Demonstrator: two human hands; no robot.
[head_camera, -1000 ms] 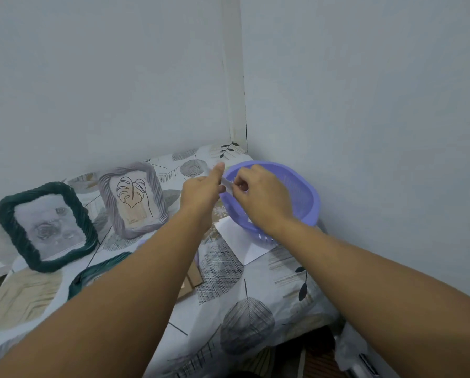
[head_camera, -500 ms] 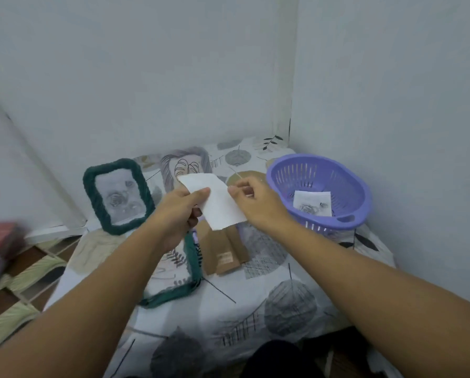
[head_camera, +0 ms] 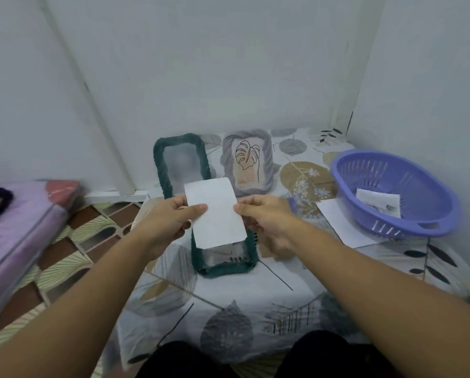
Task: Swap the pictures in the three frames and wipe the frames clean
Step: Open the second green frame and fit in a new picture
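The table (head_camera: 296, 309), covered in a leaf-print cloth, carries a purple basket (head_camera: 392, 225) at right holding a loose picture, two frames propped upright at the wall, and an open green frame (head_camera: 223, 268) lying flat. The left hand (head_camera: 165, 225) and right hand (head_camera: 266, 219) each pinch a side edge of a white picture (head_camera: 214, 214), holding it directly above the flat frame, apparently for insertion.

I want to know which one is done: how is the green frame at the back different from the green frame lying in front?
The back green frame stands upright against the wall; the front green frame lies flat on the tablecloth. The back one holds a blurry grey picture; through the front one the tablecloth's leaf print shows. The back one is mostly in view; the front one is half hidden behind the held white paper. Both have dark green, rope-like rims.
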